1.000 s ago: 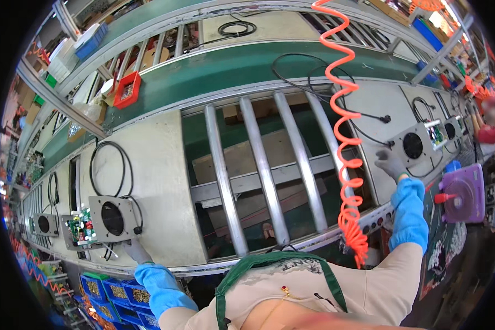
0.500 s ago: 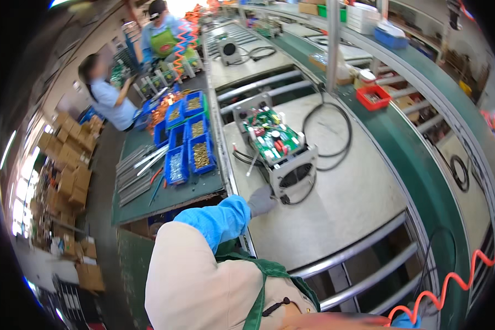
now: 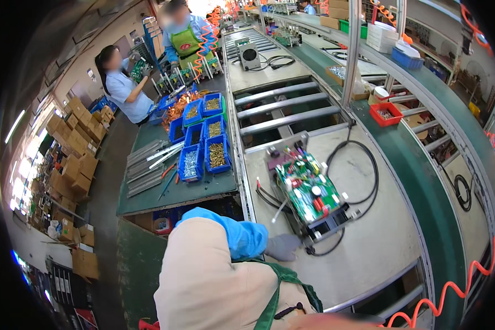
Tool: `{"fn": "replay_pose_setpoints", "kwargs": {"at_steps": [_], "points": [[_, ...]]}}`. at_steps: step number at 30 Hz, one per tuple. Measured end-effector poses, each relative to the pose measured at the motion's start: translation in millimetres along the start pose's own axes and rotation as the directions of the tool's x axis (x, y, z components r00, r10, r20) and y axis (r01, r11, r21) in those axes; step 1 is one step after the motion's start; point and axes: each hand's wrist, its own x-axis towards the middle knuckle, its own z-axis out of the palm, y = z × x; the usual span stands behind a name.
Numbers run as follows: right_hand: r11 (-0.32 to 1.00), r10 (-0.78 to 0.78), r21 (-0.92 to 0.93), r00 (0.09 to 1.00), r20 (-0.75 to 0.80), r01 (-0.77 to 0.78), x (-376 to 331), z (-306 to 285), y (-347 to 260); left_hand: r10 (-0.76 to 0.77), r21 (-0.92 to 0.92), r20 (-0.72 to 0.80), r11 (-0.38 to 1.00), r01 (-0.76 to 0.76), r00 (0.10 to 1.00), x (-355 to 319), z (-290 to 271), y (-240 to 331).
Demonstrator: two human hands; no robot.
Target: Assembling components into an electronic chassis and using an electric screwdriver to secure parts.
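Note:
My left hand (image 3: 283, 247), in a grey glove below a blue sleeve cover, is at the near left corner of an open metal chassis (image 3: 319, 230). Its fingers look closed against that corner, though they are slightly blurred and their tips are partly hidden. On the chassis sits a green circuit board (image 3: 309, 187) crowded with white, red and black parts. The chassis rests on a pale metal plate (image 3: 368, 242) lying over the conveyor rollers. A black power cable (image 3: 377, 179) loops out on the right, and short leads hang on the left. My right hand is out of the picture.
Blue bins (image 3: 217, 157) of small brass and silver parts stand left on a green table, beside metal strips (image 3: 148, 165). A red bin (image 3: 385, 114) sits across the line. An orange coiled hose (image 3: 456, 283) hangs near right. Two people work at far left.
The plate and chassis have come nearer along the rollers, exposing more rollers behind them. My left hand has moved nearer with the chassis. A blue patch at lower right has left the picture.

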Motion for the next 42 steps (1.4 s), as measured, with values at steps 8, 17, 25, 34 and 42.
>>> {"fn": "replay_pose_setpoints", "kwargs": {"at_steps": [8,17,25,34,42], "points": [[0.892,-0.092,0.412,0.967,-0.239,0.186,-91.1,-206.1,-123.2,0.351,-0.016,0.433,0.924,-0.382,0.830,3.6,19.3,47.7],[0.587,-0.791,0.232,0.610,-0.038,0.776,-280.1,-296.9,-344.5,0.733,-0.764,0.171,0.521,-0.381,0.659,-23.7,-121.3,39.5],[0.163,-0.984,-0.163,0.149,-0.097,0.973,-392.7,-200.2,-526.3,0.274,-0.971,-0.214,0.046,-0.235,0.938,-54.6,-202.9,41.3],[0.347,-0.932,-0.072,0.336,-0.133,0.935,-436.0,-134.9,-583.0,0.151,-0.923,-0.363,0.079,-0.378,0.919,-71.6,-247.5,-17.6],[0.254,-0.822,0.695,0.529,-0.211,0.672,-456.3,-144.2,-600.1,0.159,-0.830,-0.532,0.097,-0.550,0.832,-91.5,-258.3,-22.3]]}}
